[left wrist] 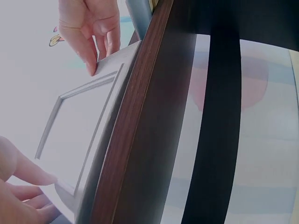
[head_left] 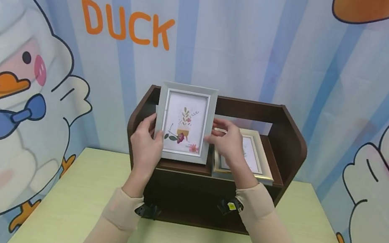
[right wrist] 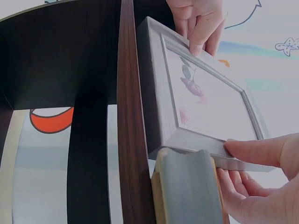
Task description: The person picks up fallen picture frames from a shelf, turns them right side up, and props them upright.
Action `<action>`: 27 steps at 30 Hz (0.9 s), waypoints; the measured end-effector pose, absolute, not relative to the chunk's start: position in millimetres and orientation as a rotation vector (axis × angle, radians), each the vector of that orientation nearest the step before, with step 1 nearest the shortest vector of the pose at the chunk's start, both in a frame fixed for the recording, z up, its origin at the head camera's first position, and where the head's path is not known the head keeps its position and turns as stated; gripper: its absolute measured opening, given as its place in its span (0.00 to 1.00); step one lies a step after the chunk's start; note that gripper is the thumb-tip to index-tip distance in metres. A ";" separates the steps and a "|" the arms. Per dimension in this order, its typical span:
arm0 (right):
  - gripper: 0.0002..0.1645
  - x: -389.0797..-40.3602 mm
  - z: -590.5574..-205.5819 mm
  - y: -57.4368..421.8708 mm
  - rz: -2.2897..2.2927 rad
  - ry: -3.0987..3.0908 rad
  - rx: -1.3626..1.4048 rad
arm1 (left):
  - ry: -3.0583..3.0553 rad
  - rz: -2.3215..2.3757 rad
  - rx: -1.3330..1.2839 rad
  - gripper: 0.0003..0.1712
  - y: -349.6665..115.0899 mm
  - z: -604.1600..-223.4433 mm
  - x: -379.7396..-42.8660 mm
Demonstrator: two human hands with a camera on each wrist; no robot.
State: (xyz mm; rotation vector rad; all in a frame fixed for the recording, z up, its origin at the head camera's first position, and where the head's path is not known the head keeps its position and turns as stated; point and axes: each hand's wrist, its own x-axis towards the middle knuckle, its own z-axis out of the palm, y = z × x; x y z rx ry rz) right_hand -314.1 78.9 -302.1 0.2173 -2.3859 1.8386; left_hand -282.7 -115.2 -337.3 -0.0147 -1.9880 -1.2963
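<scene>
A light grey picture frame with a potted-flower print stands upright on the upper shelf of a dark brown wooden rack. My left hand grips its left edge, thumb on the front and fingers behind. On the opposite edge, my right hand pinches the frame the same way, as the right wrist view also shows. Beneath my right forearm a second frame, gold and cream, lies flat on the shelf, partly hidden by that hand. In the left wrist view, the grey frame sits close along the shelf edge.
The rack has raised side panels and a back rail. It stands on a pale yellow table. Behind hangs a blue-striped curtain printed with ducks. A dark strap device is on my right wrist, another on my left.
</scene>
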 end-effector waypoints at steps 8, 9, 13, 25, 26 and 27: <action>0.36 -312.2 -301.9 80.4 1.858 -2.348 0.284 | -1.959 -1.289 -0.041 0.25 -115.4 -340.7 -284.0; 0.36 -312.3 -302.1 80.3 1.867 -2.338 0.287 | -1.956 -1.292 -0.045 0.25 -115.4 -341.1 -283.9; 0.35 -312.3 -302.7 79.6 1.890 -2.311 0.299 | -1.943 -1.295 -0.058 0.24 -115.3 -342.1 -283.6; 0.33 -308.2 -305.4 78.5 1.892 -2.232 0.312 | -1.939 -1.256 -0.081 0.22 -116.5 -347.2 -283.2; 0.32 -308.1 -305.9 78.2 1.890 -2.222 0.316 | -1.941 -1.248 -0.078 0.22 -116.5 -347.9 -283.2; 0.32 -308.1 -306.2 78.0 1.888 -2.211 0.323 | -1.942 -1.245 -0.077 0.22 -116.5 -348.5 -283.0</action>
